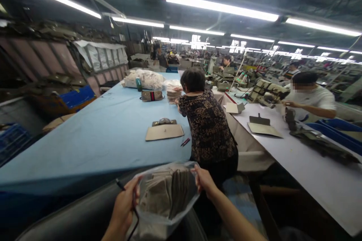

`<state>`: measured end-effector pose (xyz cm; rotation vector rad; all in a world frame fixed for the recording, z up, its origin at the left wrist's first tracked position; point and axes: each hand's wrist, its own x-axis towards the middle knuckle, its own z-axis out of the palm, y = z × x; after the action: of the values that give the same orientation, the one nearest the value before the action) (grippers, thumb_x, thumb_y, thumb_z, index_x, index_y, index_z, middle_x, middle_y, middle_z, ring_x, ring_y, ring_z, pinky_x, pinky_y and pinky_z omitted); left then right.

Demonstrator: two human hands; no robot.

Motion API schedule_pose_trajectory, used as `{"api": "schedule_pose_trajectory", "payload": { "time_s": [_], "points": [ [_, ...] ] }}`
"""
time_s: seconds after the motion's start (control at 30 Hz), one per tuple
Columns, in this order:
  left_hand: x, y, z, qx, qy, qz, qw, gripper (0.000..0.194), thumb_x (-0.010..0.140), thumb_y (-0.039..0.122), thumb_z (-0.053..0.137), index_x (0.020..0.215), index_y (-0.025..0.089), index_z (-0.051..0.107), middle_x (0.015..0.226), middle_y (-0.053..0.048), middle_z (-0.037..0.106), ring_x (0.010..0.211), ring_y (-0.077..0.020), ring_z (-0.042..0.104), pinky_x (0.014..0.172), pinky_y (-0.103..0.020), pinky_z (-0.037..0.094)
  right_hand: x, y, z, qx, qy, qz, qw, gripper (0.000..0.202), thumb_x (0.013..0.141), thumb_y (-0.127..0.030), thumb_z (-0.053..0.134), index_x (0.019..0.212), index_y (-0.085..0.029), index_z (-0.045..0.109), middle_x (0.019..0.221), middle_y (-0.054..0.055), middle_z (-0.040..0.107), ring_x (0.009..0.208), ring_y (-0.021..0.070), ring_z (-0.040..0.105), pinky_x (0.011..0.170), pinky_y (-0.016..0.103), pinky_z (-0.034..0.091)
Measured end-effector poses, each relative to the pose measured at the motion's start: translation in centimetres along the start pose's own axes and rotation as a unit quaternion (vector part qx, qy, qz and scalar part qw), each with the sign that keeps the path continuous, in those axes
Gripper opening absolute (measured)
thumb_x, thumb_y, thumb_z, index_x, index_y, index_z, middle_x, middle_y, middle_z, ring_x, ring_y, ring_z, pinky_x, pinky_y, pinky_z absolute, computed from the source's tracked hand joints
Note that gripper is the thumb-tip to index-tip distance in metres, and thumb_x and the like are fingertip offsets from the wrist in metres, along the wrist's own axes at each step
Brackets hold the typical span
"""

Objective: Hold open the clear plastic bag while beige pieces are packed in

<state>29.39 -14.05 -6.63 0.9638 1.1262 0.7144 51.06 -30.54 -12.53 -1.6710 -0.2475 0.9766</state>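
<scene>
One blue crate [14, 143] far left, then pink panels [39, 58] on a rack. Long table with blue cover [85, 135] fills the middle. Left hand [124, 199] grips the left rim of a clear plastic bag [182, 214], plus a dark thin item [120, 184], can't make out what. On the blue: stuffed sacks [147, 79], striped bag [152, 96], beige panel [164, 132]. Plastic bag sits mouth-up just off the near table edge, folded grey-beige pieces [157, 192] inside. Right hand [203, 180] grips its right rim. Co-worker in patterned shirt [210, 128] leans over the table. Right: white tabletop [311, 175], co-worker in white [319, 99], blue bin [333, 135]. Strip lights [222, 6] run across overhead.
</scene>
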Motion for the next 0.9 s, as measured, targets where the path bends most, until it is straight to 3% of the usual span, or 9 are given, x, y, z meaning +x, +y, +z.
{"api": "schedule_pose_trajectory", "payload": {
  "time_s": [0.27, 0.67, 0.77, 0.9],
  "points": [
    [0.6, 2.9, -0.3, -0.023, 0.002, 0.012, 1.0, 0.051, 0.047, 0.05, 0.082, 0.081, 0.014, 0.07, 0.042, 0.009, 0.045, 0.035, -0.0045, 0.031, 0.033, -0.017, 0.019, -0.2, -3.8, -0.1, 0.034, 0.0, -0.021, 0.999, 0.055, 0.093, -0.056, 0.045, 0.104, -0.008, 0.07, 0.039, -0.006, 0.047, 0.027, 0.0091, 0.04, 0.031, 0.02, 0.031],
    [2.7, 14.1, 0.9, -0.048, -0.021, 0.151, 0.987, 0.027, 0.068, 0.035, 0.072, 0.087, 0.016, 0.072, 0.043, 0.009, 0.047, 0.037, -0.0046, 0.034, 0.032, -0.015, 0.023, 2.0, -15.1, 2.5, 0.126, -0.059, -0.13, 0.982, 0.045, 0.095, -0.049, 0.048, 0.099, -0.009, 0.068, 0.044, -0.006, 0.048, 0.028, 0.0061, 0.038, 0.029, 0.018, 0.036],
    [4.4, 15.6, 1.4, -0.046, -0.018, 0.166, 0.985, 0.026, 0.069, 0.033, 0.071, 0.088, 0.015, 0.072, 0.044, 0.009, 0.048, 0.036, -0.0041, 0.035, 0.032, -0.014, 0.022, 2.9, -16.1, 3.3, 0.154, -0.068, -0.138, 0.976, 0.042, 0.095, -0.049, 0.048, 0.099, -0.01, 0.066, 0.046, -0.005, 0.051, 0.029, 0.0064, 0.041, 0.03, 0.017, 0.038],
    [7.3, 15.7, 1.8, -0.045, -0.017, 0.144, 0.988, 0.022, 0.069, 0.028, 0.07, 0.084, 0.012, 0.071, 0.042, 0.008, 0.048, 0.034, -0.0039, 0.035, 0.031, -0.013, 0.019, 4.4, -15.5, 4.5, 0.196, -0.07, -0.129, 0.97, 0.037, 0.097, -0.044, 0.047, 0.096, -0.01, 0.063, 0.047, -0.005, 0.051, 0.03, 0.0073, 0.042, 0.031, 0.019, 0.042]
  ]
}}
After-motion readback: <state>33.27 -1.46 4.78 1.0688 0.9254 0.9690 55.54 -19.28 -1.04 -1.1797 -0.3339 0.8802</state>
